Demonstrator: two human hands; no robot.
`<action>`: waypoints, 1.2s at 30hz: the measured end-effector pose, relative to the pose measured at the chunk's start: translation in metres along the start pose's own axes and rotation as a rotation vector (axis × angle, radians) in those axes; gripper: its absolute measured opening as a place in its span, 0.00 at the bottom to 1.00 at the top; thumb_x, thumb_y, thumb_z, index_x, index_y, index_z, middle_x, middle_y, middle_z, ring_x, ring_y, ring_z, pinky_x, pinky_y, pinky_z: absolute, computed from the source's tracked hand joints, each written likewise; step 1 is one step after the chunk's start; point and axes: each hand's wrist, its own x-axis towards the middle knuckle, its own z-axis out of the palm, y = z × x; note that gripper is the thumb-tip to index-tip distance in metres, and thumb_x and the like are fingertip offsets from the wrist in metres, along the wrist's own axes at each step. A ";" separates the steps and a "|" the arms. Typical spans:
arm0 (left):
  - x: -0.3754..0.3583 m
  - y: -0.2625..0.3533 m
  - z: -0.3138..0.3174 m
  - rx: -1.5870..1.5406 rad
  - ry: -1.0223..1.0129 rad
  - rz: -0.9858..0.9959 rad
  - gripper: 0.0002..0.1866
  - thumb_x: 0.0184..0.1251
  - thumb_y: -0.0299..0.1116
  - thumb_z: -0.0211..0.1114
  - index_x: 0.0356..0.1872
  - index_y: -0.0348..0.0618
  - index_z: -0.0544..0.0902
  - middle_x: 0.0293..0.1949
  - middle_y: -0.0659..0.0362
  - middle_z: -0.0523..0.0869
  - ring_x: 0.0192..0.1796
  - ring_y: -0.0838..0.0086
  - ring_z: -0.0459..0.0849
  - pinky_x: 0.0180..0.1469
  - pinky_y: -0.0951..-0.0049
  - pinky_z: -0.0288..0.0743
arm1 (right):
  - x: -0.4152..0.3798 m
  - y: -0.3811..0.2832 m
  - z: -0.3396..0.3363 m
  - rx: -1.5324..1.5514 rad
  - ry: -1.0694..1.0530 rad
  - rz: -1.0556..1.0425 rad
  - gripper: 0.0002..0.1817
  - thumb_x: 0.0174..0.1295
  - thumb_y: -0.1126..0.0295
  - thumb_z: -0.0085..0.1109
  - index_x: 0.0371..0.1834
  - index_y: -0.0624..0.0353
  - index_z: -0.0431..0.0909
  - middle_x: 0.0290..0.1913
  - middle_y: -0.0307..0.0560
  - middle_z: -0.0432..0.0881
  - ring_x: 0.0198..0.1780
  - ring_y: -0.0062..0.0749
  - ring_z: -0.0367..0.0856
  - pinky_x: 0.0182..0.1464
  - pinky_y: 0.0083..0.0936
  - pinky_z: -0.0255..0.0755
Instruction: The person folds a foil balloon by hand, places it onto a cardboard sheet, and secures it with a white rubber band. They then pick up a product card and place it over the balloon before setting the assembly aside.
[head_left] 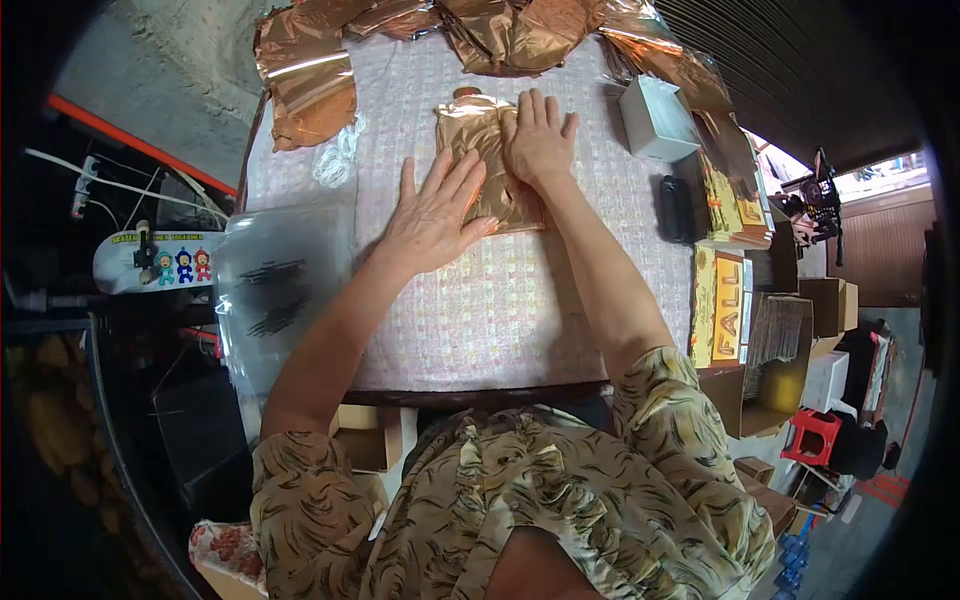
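Note:
A shiny copper-coloured folded foil piece (508, 196), which looks like a deflated foil balloon, lies flat on the cloth-covered table in front of me. My left hand (440, 215) rests palm down across its left edge, fingers spread. On its upper right side lies my right hand (542, 140), flat and open with the fingers stretched away from me. Both palms press on the foil, and neither grips it. A small round orange-brown tab (467, 93) sticks out at the foil's far end. Part of the foil is hidden under my hands.
More copper foil pieces (525, 35) line the far edge. At left are a white string bundle (338, 158) and clear plastic bags (245, 330). A white box (660, 120), a black case (676, 210) and printed "FALL" packs (727, 308) stand along the right edge.

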 end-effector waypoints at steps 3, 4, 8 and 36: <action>0.000 -0.002 0.005 0.007 0.028 -0.003 0.43 0.77 0.62 0.52 0.82 0.43 0.58 0.84 0.56 0.54 0.85 0.57 0.46 0.81 0.33 0.32 | 0.011 0.019 -0.006 -0.044 0.047 0.047 0.35 0.78 0.45 0.40 0.81 0.53 0.60 0.83 0.46 0.59 0.84 0.45 0.51 0.81 0.59 0.41; -0.002 -0.001 0.005 0.002 0.027 -0.004 0.43 0.77 0.62 0.52 0.82 0.43 0.58 0.84 0.56 0.54 0.85 0.57 0.46 0.81 0.33 0.32 | 0.013 0.025 -0.020 0.032 -0.031 0.040 0.34 0.75 0.47 0.47 0.78 0.54 0.64 0.81 0.47 0.62 0.83 0.46 0.55 0.79 0.58 0.46; -0.001 -0.002 0.004 0.002 0.036 -0.007 0.42 0.78 0.61 0.51 0.82 0.44 0.57 0.84 0.56 0.53 0.85 0.57 0.47 0.80 0.32 0.34 | 0.037 0.039 -0.043 0.322 -0.248 0.124 0.27 0.60 0.54 0.68 0.58 0.59 0.82 0.62 0.56 0.83 0.64 0.50 0.81 0.63 0.47 0.74; 0.002 -0.018 -0.008 -0.678 0.321 -0.068 0.52 0.69 0.53 0.69 0.83 0.38 0.50 0.83 0.44 0.53 0.84 0.52 0.52 0.82 0.42 0.39 | -0.050 0.004 -0.027 0.189 0.289 0.094 0.16 0.67 0.58 0.60 0.34 0.62 0.82 0.35 0.60 0.88 0.41 0.57 0.86 0.48 0.52 0.76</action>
